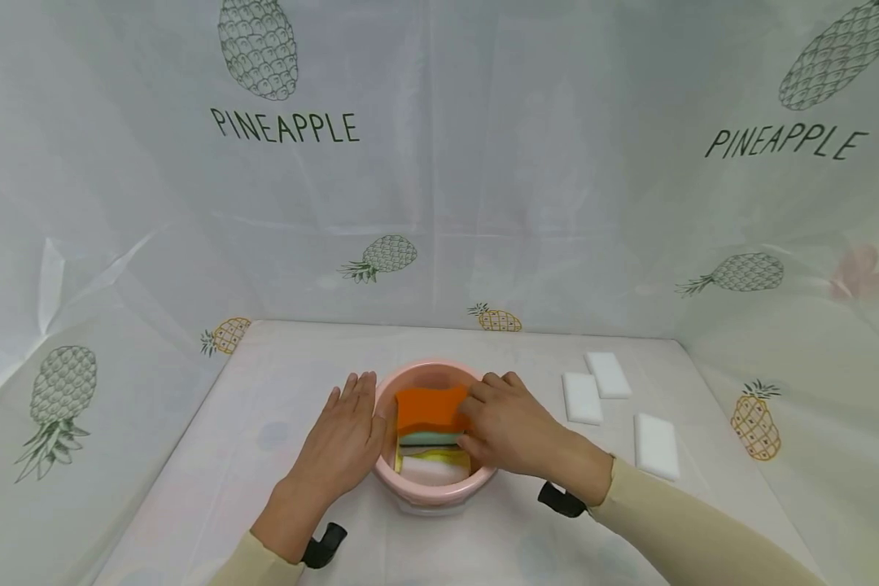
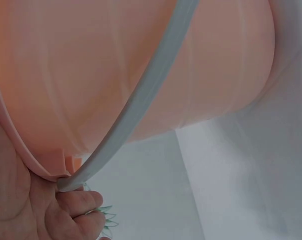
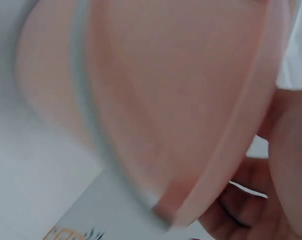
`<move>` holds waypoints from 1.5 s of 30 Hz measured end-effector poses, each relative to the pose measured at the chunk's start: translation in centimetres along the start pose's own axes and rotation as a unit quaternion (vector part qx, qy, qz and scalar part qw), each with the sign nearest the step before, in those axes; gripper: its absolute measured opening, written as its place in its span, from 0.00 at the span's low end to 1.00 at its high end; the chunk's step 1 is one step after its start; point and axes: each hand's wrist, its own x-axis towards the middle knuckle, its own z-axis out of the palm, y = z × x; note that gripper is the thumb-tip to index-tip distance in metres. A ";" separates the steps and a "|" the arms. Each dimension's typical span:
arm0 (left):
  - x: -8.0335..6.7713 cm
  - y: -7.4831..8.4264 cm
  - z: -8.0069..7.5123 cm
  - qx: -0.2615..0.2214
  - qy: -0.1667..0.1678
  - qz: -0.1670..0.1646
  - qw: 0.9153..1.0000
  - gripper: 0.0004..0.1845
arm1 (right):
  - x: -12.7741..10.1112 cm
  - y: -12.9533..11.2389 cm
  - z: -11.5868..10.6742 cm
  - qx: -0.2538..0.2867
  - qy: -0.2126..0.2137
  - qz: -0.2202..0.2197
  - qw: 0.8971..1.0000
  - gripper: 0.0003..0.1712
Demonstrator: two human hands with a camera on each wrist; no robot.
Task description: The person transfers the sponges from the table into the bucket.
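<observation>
Fingers of the right hand (image 1: 516, 431) curl over the near edge of an orange scouring sponge (image 1: 430, 409), pinching it as it stands packed in a round pink plastic bucket (image 1: 439, 489). The left hand (image 1: 344, 439) lies flat and straight-fingered against the bucket's outer wall, apparently steadying it. Yellow and white sponges (image 1: 432, 466) sit below. Farther right, three white foam blocks (image 1: 608, 374) lie on the white-covered table (image 1: 278, 382).

We note pink bucket (image 1: 430, 488): smooth plastic, slight sheen; grey handle (image 2: 135, 105): smooth plastic, matt. Orange sponge (image 1: 428, 407): porous foam, matt, rough-looking. White blocks (image 1: 582, 397): matt foam, fine and even. We see table cover (image 1: 278, 391): thin printed sheet, creased, faintly glossy.
</observation>
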 end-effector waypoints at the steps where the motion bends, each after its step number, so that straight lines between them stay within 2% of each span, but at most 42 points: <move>1: 0.0 0.0 0.0 0.000 0.000 -0.001 1.000 0.34 | -0.2 0.3 0.1 -0.009 0.013 0.008 1.000 0.15; 4: -0.1 0.0 -0.1 0.000 -0.001 -0.002 1.000 0.34 | -0.9 1.5 0.6 -0.035 0.059 0.030 0.997 0.14; 7: -0.1 0.1 -0.1 -0.001 0.001 0.000 1.000 0.34 | -1.5 3.0 1.1 -0.048 0.116 0.062 0.990 0.14; 10: -0.2 0.0 -0.1 -0.001 0.002 0.003 1.000 0.34 | -2.2 4.7 1.6 -0.050 0.161 0.112 0.979 0.17; 13: -0.2 0.0 -0.1 -0.004 0.004 0.005 1.000 0.34 | -3.1 6.8 2.0 -0.048 0.174 0.179 0.967 0.22; 17: -0.1 0.0 0.0 -0.008 0.005 0.006 1.000 0.33 | -4.7 9.7 2.9 -0.045 0.147 0.281 0.947 0.28; 20: -0.1 -0.1 0.0 -0.008 0.007 0.007 1.000 0.33 | -6.2 11.4 3.7 -0.045 0.113 0.335 0.934 0.31; 22: -0.2 -0.1 0.0 -0.008 0.006 0.007 1.000 0.33 | -7.1 12.2 4.2 -0.050 0.094 0.355 0.929 0.31; 32: -0.1 -0.1 0.1 -0.010 0.001 0.003 1.000 0.33 | -10.4 14.0 7.9 -0.064 0.027 0.393 0.917 0.38; 45: -0.2 0.0 -0.1 -0.008 0.001 0.005 1.000 0.33 | -11.3 14.3 10.9 -0.042 -0.013 0.425 0.904 0.44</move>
